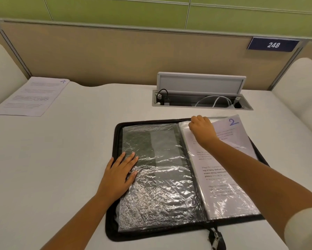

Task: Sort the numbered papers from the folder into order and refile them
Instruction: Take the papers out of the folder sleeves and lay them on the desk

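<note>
1. The sheet marked 2 [231,134] is pinched at its top edge by the curled fingers of the right hand [202,129].
2. The left hand [120,175] is pressed flat, fingers straight, on the empty crinkled sleeve [157,177].
3. The sheet should be drawn straight out while the open folder [115,230] is steadied.
4. The sheet marked 4 [32,96] lies well apart, far left.

- Left hand [120,175] lies flat, palm down, fingers straight and together, forearm reaching in from the near edge.
- Right hand [202,128] is stretched far forward, fingers curled under, pinching; bare forearm extended.
</note>
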